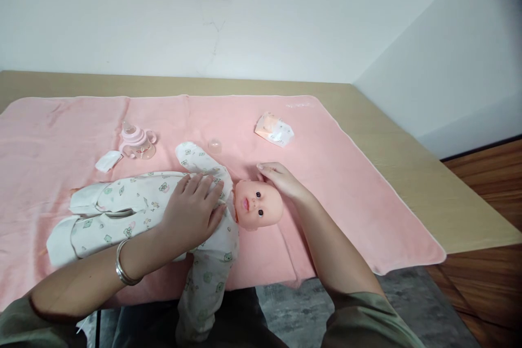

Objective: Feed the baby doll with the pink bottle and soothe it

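A baby doll in a white printed sleepsuit lies on its back across a pink blanket, head to the right and feet to the left. My left hand rests flat on the doll's chest, fingers stretched out, a silver bangle at the wrist. Beside the far side of the doll's head is my right hand, its fingers extended and holding nothing that I can see. One of the doll's sleeves hangs over the near table edge; the other points away from me.
A pink two-handled baby bottle stands beyond the doll's legs, near a small white folded packet. A clear cap and a white patterned packet lie farther right. The wooden table meets a white wall behind.
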